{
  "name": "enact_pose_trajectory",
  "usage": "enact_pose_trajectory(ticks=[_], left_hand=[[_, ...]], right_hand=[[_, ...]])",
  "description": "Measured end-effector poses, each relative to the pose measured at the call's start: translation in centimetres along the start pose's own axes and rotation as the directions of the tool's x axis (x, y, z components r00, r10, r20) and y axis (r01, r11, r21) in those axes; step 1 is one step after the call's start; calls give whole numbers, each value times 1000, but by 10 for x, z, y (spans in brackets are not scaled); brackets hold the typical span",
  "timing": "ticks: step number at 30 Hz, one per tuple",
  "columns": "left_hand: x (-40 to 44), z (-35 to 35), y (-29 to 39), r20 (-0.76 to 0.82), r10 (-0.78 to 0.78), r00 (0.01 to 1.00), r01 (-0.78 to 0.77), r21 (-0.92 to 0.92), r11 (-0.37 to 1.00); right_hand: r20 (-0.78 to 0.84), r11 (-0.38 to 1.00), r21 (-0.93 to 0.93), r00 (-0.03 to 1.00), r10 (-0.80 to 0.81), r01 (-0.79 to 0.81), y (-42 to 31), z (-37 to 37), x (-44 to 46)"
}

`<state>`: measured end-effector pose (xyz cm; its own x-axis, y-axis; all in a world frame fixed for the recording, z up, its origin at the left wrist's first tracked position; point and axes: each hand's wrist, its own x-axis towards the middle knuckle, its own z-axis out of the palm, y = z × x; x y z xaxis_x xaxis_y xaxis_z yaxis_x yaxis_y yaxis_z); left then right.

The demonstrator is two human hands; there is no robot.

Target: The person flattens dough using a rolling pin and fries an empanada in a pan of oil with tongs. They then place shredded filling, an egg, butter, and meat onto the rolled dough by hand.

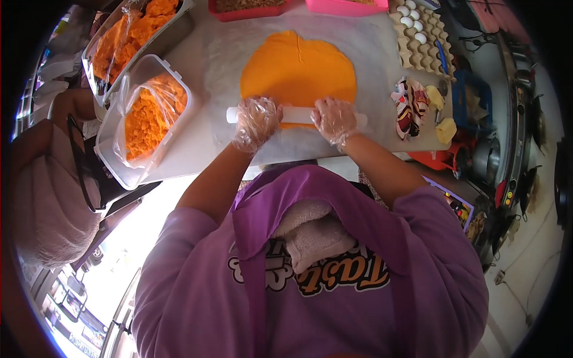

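A flat, rounded sheet of orange dough (pixel 295 68) lies on the table (pixel 224 42) in front of me. Across its near edge rests a white rolling pin (pixel 296 115). My left hand (pixel 258 122), in a clear plastic glove, is closed round the pin's left end. On the right end, my right hand (pixel 334 120) grips it in the same kind of glove. Both hands press down from above, and the fingers curl over the pin. The dough under the pin is partly hidden.
To the left stand a plastic tub (pixel 186 89) of orange dough and a metal tray (pixel 179 37) holding more. Pink containers (pixel 349 7) line the far edge. At right are an egg tray (pixel 418 53) with several eggs, a patterned cloth (pixel 410 107) and yellow blocks (pixel 445 130). Someone sits at far left.
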<state>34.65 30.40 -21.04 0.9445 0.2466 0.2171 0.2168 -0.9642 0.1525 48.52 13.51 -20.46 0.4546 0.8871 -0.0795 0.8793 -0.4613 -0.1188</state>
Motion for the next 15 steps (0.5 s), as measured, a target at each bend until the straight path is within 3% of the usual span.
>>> enact_pose_trajectory(ticks=[4, 7, 10, 13, 15], left_hand=[[-5, -7, 7, -51, -20, 999, 18, -47, 999], [-10, -7, 9, -26, -42, 999, 41, -34, 999], [-16, -11, 9, 71, -23, 997, 29, -95, 995], [-21, -11, 11, -27, 14, 1000, -16, -74, 997], [-25, -6, 8, 69, 46, 997, -43, -39, 998]], right_hand=[[-4, 1000, 20, 1000, -6, 6, -3, 0, -7], [-68, 999, 22, 997, -32, 33, -5, 1, -14], [-28, 999, 42, 1000, -11, 12, -8, 2, -20], [23, 998, 67, 1000, 10, -12, -11, -1, -26], [19, 995, 99, 1000, -1, -1, -10, -4, -25]])
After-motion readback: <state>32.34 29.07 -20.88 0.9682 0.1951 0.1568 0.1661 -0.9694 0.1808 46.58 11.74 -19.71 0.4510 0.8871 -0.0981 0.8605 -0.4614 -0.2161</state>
